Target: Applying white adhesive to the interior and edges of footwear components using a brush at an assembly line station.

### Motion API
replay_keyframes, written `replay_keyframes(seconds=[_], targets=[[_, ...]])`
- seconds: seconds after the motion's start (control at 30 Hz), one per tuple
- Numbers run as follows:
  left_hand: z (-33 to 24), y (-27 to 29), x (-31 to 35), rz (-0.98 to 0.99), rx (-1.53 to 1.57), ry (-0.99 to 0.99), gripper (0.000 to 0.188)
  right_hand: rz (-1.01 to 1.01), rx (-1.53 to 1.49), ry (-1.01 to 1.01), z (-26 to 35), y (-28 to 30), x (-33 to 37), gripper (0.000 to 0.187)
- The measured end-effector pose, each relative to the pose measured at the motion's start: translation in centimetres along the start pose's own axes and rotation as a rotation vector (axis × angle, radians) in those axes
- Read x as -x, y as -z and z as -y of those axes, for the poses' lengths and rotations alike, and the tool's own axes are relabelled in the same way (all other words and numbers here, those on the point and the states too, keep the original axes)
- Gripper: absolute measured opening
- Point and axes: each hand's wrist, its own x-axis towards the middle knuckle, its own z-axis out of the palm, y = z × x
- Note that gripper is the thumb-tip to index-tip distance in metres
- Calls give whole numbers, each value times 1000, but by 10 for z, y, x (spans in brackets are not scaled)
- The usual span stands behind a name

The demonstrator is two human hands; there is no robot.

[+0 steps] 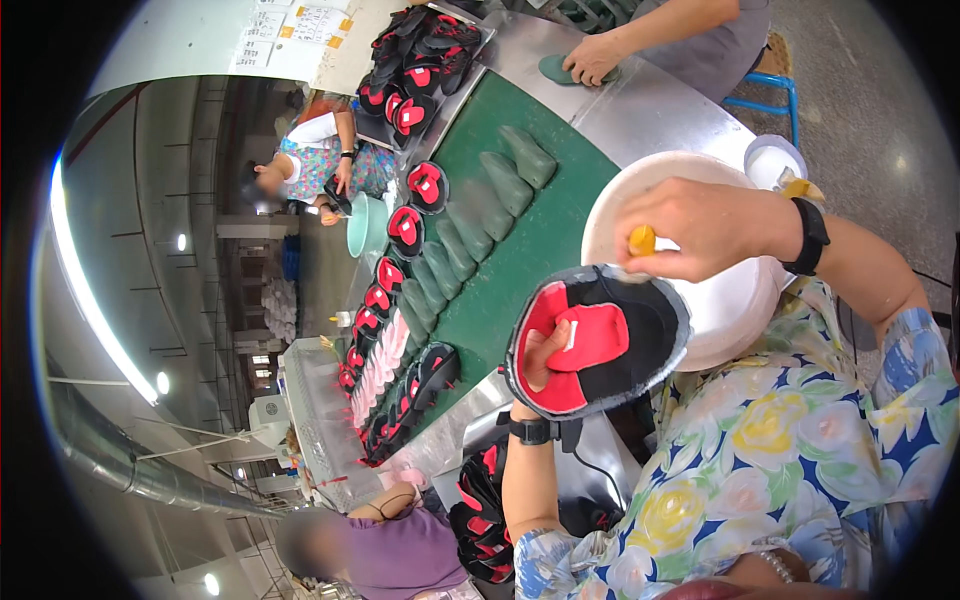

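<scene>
My left hand is partly inside a black-and-red shoe upper, its fingers showing through the opening over the red lining. The rest of that hand is hidden behind the upper, which it holds up and tilted. My right hand is closed round a brush with a yellow handle. The brush's pale tip is at the upper's edge on the right hand's side; whether it touches cannot be made out. Just beyond, a white basin stands close under my right hand.
A green conveyor belt carries grey-green shoe lasts, pink pieces and several shoe uppers. More uppers are piled on a tray. A co-worker's hand rests on a green last. Two other people work across the belt and to the left. A white tub sits beside the basin.
</scene>
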Motion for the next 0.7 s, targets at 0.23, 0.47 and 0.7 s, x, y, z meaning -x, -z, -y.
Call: replay_keyframes(seconds=[0.23, 0.47, 0.7], targets=[[7, -4, 8, -67, 82, -189, 37, -211, 101, 228, -8, -11, 3, 11], [18, 6, -10, -206, 161, -366, 44, -380, 4, 15, 7, -34, 21, 12], [31, 61, -14, -342, 245, -423, 50, -283, -54, -4, -1, -59, 2, 7]])
